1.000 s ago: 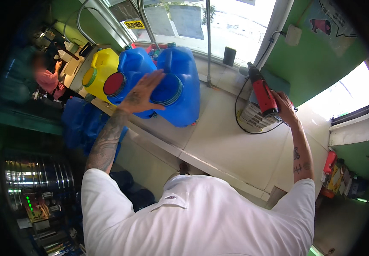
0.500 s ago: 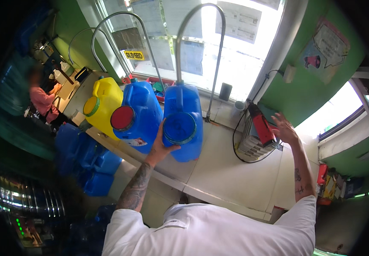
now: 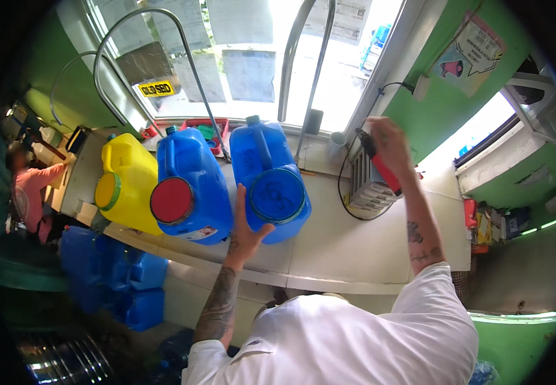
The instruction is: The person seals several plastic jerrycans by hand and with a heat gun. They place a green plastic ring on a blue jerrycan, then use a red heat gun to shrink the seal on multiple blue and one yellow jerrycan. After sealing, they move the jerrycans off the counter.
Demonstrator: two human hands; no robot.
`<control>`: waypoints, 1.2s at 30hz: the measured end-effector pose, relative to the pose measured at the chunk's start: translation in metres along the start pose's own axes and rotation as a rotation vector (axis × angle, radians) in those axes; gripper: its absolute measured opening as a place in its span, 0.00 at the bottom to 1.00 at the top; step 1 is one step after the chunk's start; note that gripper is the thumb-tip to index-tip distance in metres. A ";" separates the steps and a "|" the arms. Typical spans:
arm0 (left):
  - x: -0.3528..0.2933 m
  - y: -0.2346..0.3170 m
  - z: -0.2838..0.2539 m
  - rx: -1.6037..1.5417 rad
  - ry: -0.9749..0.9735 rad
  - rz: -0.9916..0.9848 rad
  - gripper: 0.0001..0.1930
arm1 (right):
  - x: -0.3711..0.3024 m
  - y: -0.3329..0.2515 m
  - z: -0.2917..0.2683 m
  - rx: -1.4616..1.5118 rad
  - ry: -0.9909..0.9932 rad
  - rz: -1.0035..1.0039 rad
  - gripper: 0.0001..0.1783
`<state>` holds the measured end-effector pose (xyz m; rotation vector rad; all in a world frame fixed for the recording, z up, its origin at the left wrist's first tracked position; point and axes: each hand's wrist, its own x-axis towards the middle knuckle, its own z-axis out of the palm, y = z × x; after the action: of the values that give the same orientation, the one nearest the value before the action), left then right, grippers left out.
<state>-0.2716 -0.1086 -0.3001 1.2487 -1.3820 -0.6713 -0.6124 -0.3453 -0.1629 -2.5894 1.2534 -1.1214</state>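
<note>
A blue water jug with a wide blue screw cap lies tilted on the counter, cap towards me. My left hand rests against the left side of that cap, fingers stretched and thumb apart. At the right, my right hand is over a red heat gun with a black nozzle. Its fingers look bent and partly hidden, so I cannot tell if they grip it. The heat gun is on a stack of pale boxes. Left of my jug are a red-capped blue jug and a yellow jug.
Curved metal spouts arch above the jugs before the window. A red basket and a white cup stand behind. A black cord loops beside the boxes. More blue jugs stand lower left; a person works beyond.
My right hand has moved from beside the heat gun to over it, its spread fingers now bent. My left hand stays at the blue cap. The view has shifted.
</note>
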 end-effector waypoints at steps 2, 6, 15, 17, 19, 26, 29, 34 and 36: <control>0.011 0.005 -0.008 -0.107 0.019 0.022 0.52 | -0.026 0.090 -0.013 -0.203 -0.191 0.274 0.17; 0.042 0.006 -0.005 -0.138 -0.077 -0.042 0.40 | -0.087 0.203 -0.024 -0.373 -0.802 0.403 0.21; -0.029 0.079 0.032 -0.053 0.308 -0.370 0.32 | -0.129 0.184 -0.008 -0.106 -0.535 0.227 0.32; -0.030 0.078 0.026 -0.002 0.315 -0.220 0.34 | -0.162 0.161 -0.005 0.014 -0.459 0.228 0.31; -0.020 0.068 0.023 -0.057 0.329 -0.232 0.37 | -0.196 0.133 0.004 0.350 -0.499 0.278 0.30; -0.008 0.066 0.038 -0.153 0.288 -0.270 0.43 | -0.313 0.019 0.001 1.114 -0.568 0.590 0.31; -0.020 0.076 0.045 -0.115 0.293 -0.274 0.44 | -0.330 -0.005 -0.012 1.060 -0.704 0.530 0.34; -0.031 0.081 0.053 -0.060 0.313 -0.293 0.44 | -0.326 -0.017 -0.012 1.193 -0.536 0.463 0.33; -0.032 0.082 0.053 -0.064 0.325 -0.308 0.45 | -0.318 -0.013 -0.007 1.270 -0.710 0.520 0.30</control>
<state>-0.3512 -0.0683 -0.2488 1.4619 -0.9051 -0.6801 -0.7376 -0.1121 -0.3396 -1.3421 0.5993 -0.4818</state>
